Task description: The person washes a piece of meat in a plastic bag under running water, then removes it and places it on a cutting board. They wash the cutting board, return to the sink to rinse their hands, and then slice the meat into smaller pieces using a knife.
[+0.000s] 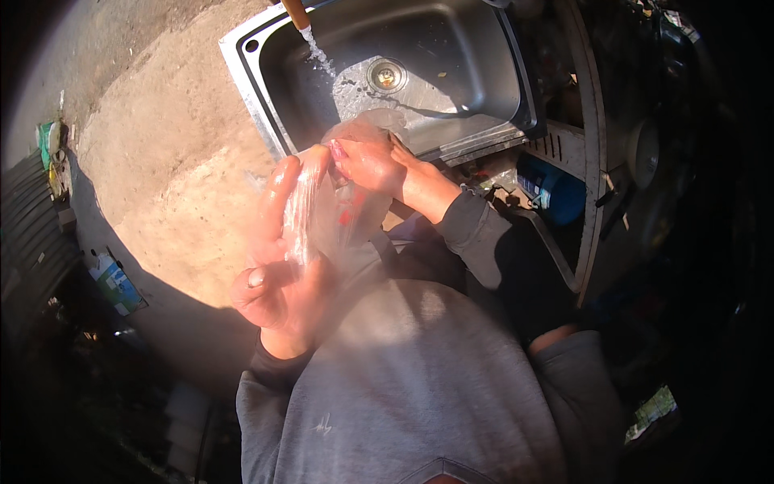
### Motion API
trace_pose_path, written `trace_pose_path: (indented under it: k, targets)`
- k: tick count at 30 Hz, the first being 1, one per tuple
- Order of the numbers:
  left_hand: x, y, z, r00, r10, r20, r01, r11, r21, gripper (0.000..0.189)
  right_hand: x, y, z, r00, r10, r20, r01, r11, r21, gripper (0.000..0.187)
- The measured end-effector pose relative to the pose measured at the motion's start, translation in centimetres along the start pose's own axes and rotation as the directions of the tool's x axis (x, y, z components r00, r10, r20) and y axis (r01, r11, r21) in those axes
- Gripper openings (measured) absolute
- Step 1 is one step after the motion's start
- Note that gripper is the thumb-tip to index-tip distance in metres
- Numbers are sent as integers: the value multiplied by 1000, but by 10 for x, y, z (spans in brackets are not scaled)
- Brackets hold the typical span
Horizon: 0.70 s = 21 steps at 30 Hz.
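A wet, clear plastic bag (357,212) with red marks is stretched between my hands, near the front edge of the stainless steel sink (484,136). My left hand (296,242) is palm up, with the bag's film lying across its fingers; the thumb stands apart. My right hand (372,160) is closed on the bag's upper part, over the sink's near rim. Something pinkish shows by the right fingertips, too blurred to name. From an orange-brown spout (296,13), water runs into the basin. Glare and haze hide part of the bag.
The basin has a round drain (387,75) with small bits in it. Right of the sink stand a metal frame (589,151) and a blue plastic container (559,190). Bare ground (169,151) lies to the left, with a blue-and-green carton (118,284) and a corrugated sheet (36,230).
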<state>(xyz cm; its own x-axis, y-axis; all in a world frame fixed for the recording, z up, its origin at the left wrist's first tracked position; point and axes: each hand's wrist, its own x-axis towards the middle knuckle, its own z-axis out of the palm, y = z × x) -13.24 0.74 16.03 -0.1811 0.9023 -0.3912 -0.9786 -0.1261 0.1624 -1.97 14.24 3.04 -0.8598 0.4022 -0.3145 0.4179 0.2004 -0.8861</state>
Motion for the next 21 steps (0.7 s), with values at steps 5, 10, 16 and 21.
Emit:
trace_pose_path:
  k: [5,10,16,21]
  targets:
    - [-3,1,1,1000,-5,7,5,1000,9,87,8,26,20,997,83,-9,-83,988,-133,25]
    - [-4,8,0,1000,16,16,-16,1000,3,87,-5,20,8,998,56,18,-55,774,630,42]
    - [-4,11,0,999,23,38,-22,1000,-8,88,-61,-46,-48,977,171,130,-187,372,909,55]
    - [-2,11,1,994,40,100,-36,998,-44,88,-98,-114,-80,959,-281,-31,136,363,922,37]
